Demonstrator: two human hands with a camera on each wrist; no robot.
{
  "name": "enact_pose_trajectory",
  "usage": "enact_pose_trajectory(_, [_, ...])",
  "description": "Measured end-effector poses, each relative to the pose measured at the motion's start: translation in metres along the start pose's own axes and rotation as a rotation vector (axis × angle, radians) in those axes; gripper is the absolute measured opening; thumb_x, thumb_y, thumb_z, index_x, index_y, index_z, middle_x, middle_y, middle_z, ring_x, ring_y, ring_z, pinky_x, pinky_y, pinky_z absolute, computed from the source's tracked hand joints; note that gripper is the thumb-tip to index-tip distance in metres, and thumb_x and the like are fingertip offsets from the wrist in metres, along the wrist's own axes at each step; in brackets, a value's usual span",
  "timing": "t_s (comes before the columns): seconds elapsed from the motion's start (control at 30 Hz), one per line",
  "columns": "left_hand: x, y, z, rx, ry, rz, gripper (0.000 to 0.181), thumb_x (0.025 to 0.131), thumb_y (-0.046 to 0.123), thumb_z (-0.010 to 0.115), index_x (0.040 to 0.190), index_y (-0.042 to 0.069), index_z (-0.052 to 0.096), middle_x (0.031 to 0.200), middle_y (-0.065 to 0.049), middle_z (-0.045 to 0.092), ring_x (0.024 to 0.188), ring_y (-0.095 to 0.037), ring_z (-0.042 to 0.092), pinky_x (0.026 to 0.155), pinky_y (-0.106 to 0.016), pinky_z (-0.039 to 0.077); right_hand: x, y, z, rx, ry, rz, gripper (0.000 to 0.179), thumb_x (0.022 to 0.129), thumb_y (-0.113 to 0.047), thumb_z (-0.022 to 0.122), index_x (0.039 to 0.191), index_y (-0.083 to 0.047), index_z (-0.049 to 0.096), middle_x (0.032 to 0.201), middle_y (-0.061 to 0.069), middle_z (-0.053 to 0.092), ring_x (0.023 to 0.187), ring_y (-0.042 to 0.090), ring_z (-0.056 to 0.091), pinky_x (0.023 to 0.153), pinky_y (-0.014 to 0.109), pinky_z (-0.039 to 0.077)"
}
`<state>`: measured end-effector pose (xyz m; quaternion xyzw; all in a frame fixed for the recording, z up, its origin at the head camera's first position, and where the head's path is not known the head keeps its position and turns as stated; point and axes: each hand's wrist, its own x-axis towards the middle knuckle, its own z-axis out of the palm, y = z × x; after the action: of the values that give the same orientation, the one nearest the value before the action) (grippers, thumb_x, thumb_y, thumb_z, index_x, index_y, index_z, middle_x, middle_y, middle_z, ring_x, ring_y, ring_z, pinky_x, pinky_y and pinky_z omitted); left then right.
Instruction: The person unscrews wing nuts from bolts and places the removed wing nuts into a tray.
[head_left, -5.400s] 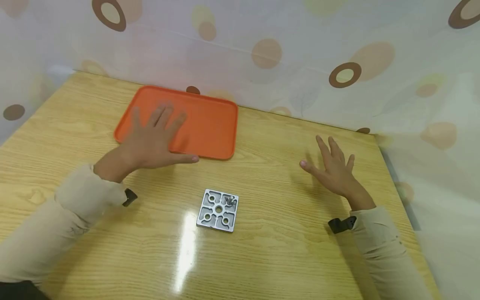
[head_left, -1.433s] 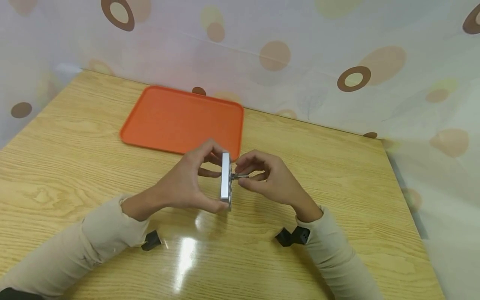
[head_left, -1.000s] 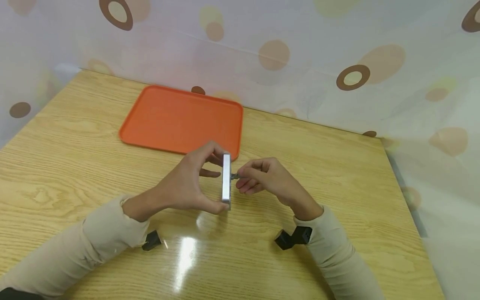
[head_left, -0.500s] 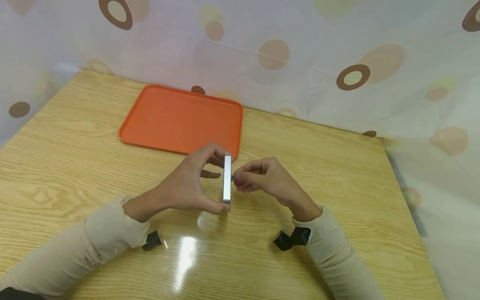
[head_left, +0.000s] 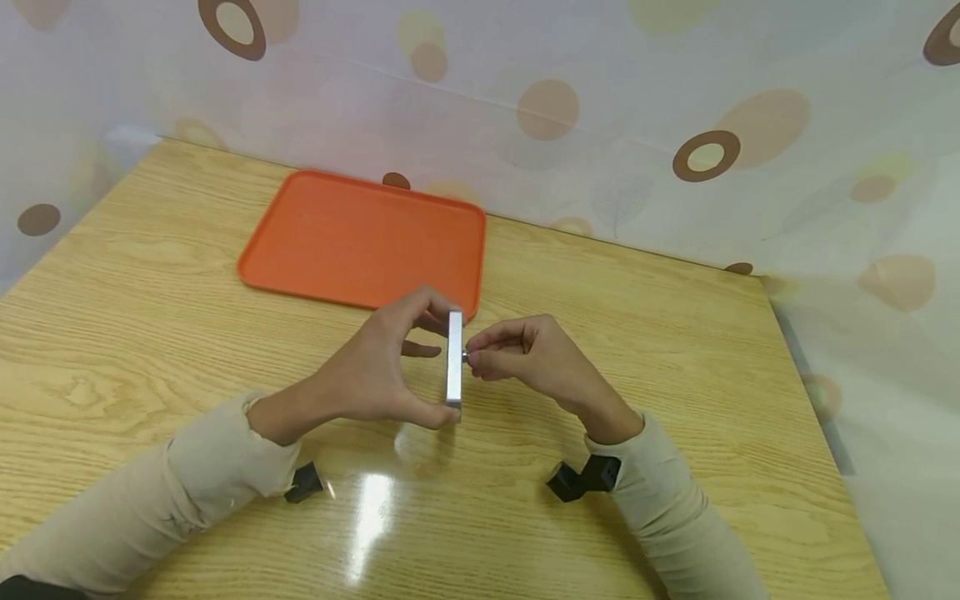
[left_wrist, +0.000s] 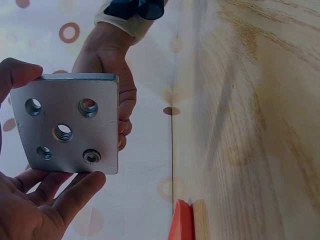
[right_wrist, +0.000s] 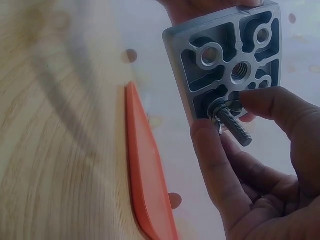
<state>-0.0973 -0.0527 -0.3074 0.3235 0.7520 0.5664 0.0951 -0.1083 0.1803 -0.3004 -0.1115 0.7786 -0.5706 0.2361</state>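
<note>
A square metal plate (head_left: 453,358) stands on edge above the table, ribbed side to the right. My left hand (head_left: 367,362) grips it by its edges, thumb at one edge and fingers at the opposite one. In the left wrist view the plate's flat face (left_wrist: 60,102) has several holes, with a socket-head bolt (left_wrist: 92,156) in one corner hole. The bolt's threaded shank (right_wrist: 235,127) sticks out of the ribbed side, carrying a wing nut (right_wrist: 233,104). My right hand (head_left: 536,362) pinches the wing nut between thumb and fingers, close against the plate.
An orange tray (head_left: 360,237) lies on the wooden table (head_left: 637,333) behind the hands, towards the left. A patterned curtain (head_left: 585,50) hangs along the back and right side. Black wrist cameras (head_left: 600,472) sit at both cuffs.
Several seconds ago the plate lay on the table, both hands apart from it. Over the last second the right fingers have shifted around the nut and moved nearer the plate; the left hand barely moved.
</note>
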Motion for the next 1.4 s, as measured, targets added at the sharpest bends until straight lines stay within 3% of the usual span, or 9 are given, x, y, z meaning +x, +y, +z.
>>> enact_pose_trajectory(0.1, [-0.0001,0.0001,0.0001,-0.003,0.000,-0.002,0.078,0.061,0.012,0.088,0.128,0.011,0.049,0.124,-0.006,0.057,0.117,-0.026,0.060,0.099,-0.044,0.060,0.0002,0.0004,-0.0011,0.004,-0.010,-0.007,0.027,0.093,-0.001,0.063,0.116,0.013,0.065,0.106,0.029,0.072,0.088,0.019,0.075,0.088,0.047,0.064])
enact_pose_trajectory(0.2, [-0.0001,0.0004,0.0001,-0.008,0.002,-0.005,0.078,0.061,0.012,0.088,0.128,0.011,0.049,0.124,-0.007,0.058,0.117,-0.026,0.060,0.099,-0.044,0.060,0.0004,0.0007,-0.0017,0.003,-0.016,-0.018,0.028,0.091,0.000,0.065,0.116,0.012,0.065,0.099,0.017,0.075,0.088,0.019,0.075,0.088,0.045,0.064])
enact_pose_trajectory(0.33, [0.0002,0.0006,-0.0001,-0.012,0.001,-0.007,0.077,0.061,0.012,0.088,0.128,0.011,0.049,0.125,-0.010,0.058,0.117,-0.026,0.060,0.098,-0.044,0.060,0.0004,0.0009,-0.0015,-0.019,-0.013,-0.039,0.029,0.089,-0.002,0.068,0.115,0.010,0.065,0.096,0.006,0.074,0.087,0.015,0.074,0.085,0.035,0.065])
enact_pose_trajectory(0.53, [0.0005,-0.0004,-0.0001,-0.004,-0.002,-0.005,0.078,0.061,0.013,0.088,0.129,0.011,0.049,0.125,-0.010,0.058,0.119,-0.027,0.060,0.097,-0.045,0.061,0.0000,0.0025,-0.0010,-0.055,-0.011,-0.067,0.030,0.089,-0.004,0.070,0.116,0.006,0.065,0.099,0.008,0.072,0.085,0.010,0.071,0.082,0.024,0.063])
enact_pose_trajectory(1.1, [-0.0001,0.0004,0.0008,-0.018,0.003,-0.013,0.077,0.061,0.012,0.088,0.127,0.010,0.049,0.124,-0.008,0.058,0.119,-0.028,0.060,0.097,-0.040,0.061,0.0000,0.0031,0.0040,0.021,-0.042,-0.129,0.033,0.087,0.007,0.068,0.118,0.009,0.059,0.099,0.007,0.068,0.085,0.009,0.071,0.081,0.024,0.063])
enact_pose_trajectory(1.27, [0.0001,0.0001,0.0004,-0.009,0.004,-0.009,0.077,0.061,0.012,0.088,0.127,0.009,0.048,0.124,-0.008,0.057,0.120,-0.028,0.059,0.097,-0.043,0.061,0.0010,0.0028,0.0025,-0.041,-0.061,-0.151,0.030,0.088,0.004,0.068,0.118,0.005,0.062,0.110,0.013,0.068,0.097,0.016,0.070,0.085,0.030,0.064])
enact_pose_trajectory(1.4, [0.0004,-0.0005,0.0001,0.001,0.010,0.000,0.077,0.061,0.012,0.088,0.127,0.009,0.049,0.124,-0.007,0.057,0.119,-0.027,0.060,0.097,-0.045,0.061,0.0009,0.0014,-0.0034,-0.024,-0.075,-0.072,0.026,0.097,-0.008,0.061,0.121,0.002,0.058,0.114,0.012,0.065,0.101,0.027,0.070,0.087,0.037,0.065])
